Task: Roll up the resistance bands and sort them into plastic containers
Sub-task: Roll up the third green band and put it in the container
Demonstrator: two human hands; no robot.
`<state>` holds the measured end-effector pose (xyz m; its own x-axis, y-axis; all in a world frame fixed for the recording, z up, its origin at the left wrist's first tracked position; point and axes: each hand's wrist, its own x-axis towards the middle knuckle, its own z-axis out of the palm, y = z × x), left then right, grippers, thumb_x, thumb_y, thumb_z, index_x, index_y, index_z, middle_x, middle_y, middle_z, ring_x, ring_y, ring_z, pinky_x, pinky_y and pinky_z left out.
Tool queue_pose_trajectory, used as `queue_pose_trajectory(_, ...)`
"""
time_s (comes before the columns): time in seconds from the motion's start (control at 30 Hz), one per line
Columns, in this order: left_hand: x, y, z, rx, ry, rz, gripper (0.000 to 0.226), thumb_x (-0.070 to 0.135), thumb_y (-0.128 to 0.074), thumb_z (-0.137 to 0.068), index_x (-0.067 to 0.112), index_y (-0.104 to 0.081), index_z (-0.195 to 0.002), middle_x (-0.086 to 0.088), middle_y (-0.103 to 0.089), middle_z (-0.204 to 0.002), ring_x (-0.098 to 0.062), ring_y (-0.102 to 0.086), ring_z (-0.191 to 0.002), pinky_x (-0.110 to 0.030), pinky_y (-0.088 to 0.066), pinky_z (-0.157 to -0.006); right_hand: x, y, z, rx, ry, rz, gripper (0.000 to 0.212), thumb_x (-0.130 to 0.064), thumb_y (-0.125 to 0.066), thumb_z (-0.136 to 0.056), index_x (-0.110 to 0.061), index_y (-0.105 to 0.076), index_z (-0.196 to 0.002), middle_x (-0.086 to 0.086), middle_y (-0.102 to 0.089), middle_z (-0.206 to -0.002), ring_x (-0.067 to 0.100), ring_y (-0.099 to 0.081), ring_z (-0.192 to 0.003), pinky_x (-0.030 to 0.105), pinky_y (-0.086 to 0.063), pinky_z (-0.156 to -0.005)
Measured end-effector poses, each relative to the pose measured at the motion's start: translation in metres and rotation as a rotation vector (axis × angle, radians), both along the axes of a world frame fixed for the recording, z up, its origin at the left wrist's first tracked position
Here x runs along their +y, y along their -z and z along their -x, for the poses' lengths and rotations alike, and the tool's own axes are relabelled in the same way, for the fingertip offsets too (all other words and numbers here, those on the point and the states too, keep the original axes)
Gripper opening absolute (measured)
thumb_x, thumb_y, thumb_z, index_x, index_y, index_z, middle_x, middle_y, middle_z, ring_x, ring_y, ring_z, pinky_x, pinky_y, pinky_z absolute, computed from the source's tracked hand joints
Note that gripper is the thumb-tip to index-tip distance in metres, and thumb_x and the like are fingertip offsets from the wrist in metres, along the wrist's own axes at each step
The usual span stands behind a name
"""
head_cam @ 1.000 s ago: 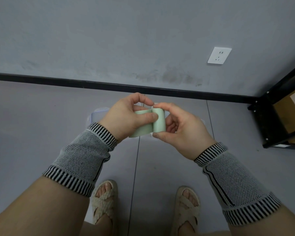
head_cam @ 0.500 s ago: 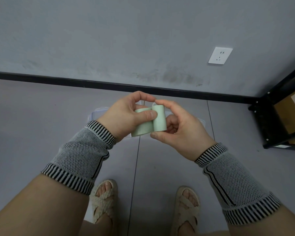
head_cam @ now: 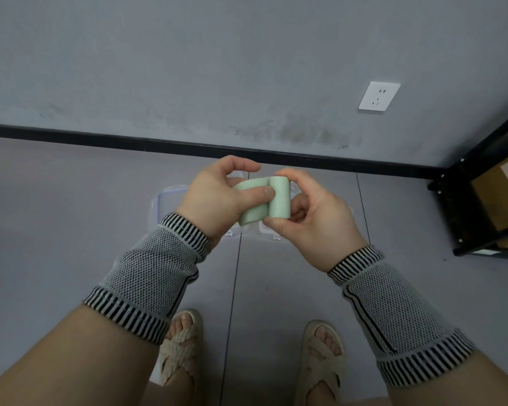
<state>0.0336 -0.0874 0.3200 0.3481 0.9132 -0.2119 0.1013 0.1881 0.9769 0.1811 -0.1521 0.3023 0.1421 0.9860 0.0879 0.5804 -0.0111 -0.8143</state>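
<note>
Both hands pinching pale green rubber resistance band (head_cam: 264, 202), right hand (head_cam: 314, 218) holding rolled end, left hand (head_cam: 217, 200) gripping flat tail beside it, clear plastic containers (head_cam: 166, 205) on grey floor below grip

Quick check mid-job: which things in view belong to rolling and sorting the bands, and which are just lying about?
Part of the job:
- pale green resistance band, half rolled, gripped by left hand and right hand
- clear plastic containers on the floor beneath the hands

Just lying about:
- wall socket
- black shelf frame
- cardboard box on that shelf
</note>
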Motion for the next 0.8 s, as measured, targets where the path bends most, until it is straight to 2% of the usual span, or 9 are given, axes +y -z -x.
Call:
queue_pose_trajectory(0.13,-0.003,0.002,-0.006,-0.086,-0.089,0.053,0.037,0.002,-0.076,-0.072,0.020,-0.059,-0.099,-0.012,-0.067,-0.087,-0.026,-0.064,-0.075,-0.040,-0.056,-0.073,0.001,0.001,0.002,-0.003,0.051,-0.035,0.054,-0.023,-0.078,-0.074,-0.038,-0.051,-0.119,-0.005,-0.063,-0.067,0.003,-0.062,-0.063,0.023,-0.053,-0.069)
queue_pose_trajectory(0.27,-0.006,0.005,-0.012,0.000,-0.094,-0.022,0.041,0.017,-0.082,-0.063,0.025,-0.061,-0.097,-0.013,-0.068,-0.094,-0.025,-0.068,-0.080,-0.046,-0.058,-0.075,0.000,0.001,0.001,-0.074,0.063,-0.048,0.056,-0.025,-0.076,-0.075,-0.036,-0.050,-0.123,-0.010,-0.060,-0.066,0.002,-0.060,-0.065,0.017,-0.050,-0.066)
queue_pose_trajectory(0.37,-0.007,0.006,-0.014,0.091,-0.093,-0.104,0.038,0.025,-0.082,-0.065,0.027,-0.062,-0.096,-0.009,-0.069,-0.093,-0.025,-0.069,-0.083,-0.047,-0.058,-0.074,0.000,0.001,0.002,-0.116,0.034,-0.057,0.060,-0.026,-0.075,-0.077,-0.036,-0.049,-0.129,-0.014,-0.054,-0.065,0.002,-0.058,-0.065,0.015,-0.048,-0.065)
queue_pose_trajectory(0.5,-0.004,0.002,-0.010,0.083,-0.063,-0.095,0.026,0.012,-0.076,-0.075,0.023,-0.061,-0.093,-0.016,-0.068,-0.092,-0.031,-0.067,-0.082,-0.050,-0.056,-0.077,-0.001,0.001,0.000,0.007,-0.023,-0.017,0.076,-0.027,-0.077,-0.074,-0.042,-0.038,-0.138,-0.009,-0.057,-0.070,0.003,-0.058,-0.067,0.017,-0.049,-0.069)
queue_pose_trajectory(0.63,-0.006,-0.002,-0.007,0.001,0.013,-0.032,0.018,0.001,-0.070,-0.079,0.016,-0.063,-0.087,-0.021,-0.066,-0.089,-0.031,-0.063,-0.079,-0.055,-0.054,-0.080,-0.003,0.001,-0.002,0.006,-0.039,-0.058,0.063,-0.024,-0.079,-0.073,-0.040,-0.049,-0.126,-0.002,-0.058,-0.067,0.006,-0.057,-0.062,0.025,-0.052,-0.068)
queue_pose_trajectory(0.8,-0.006,0.000,-0.005,0.020,0.023,-0.037,0.018,0.003,-0.074,-0.075,0.016,-0.066,-0.085,-0.024,-0.067,-0.096,-0.041,-0.066,-0.086,-0.057,-0.055,-0.077,-0.002,0.002,-0.002,-0.018,-0.032,-0.056,0.060,-0.023,-0.080,-0.072,-0.039,-0.052,-0.123,-0.002,-0.058,-0.065,0.007,-0.056,-0.061,0.024,-0.051,-0.066)
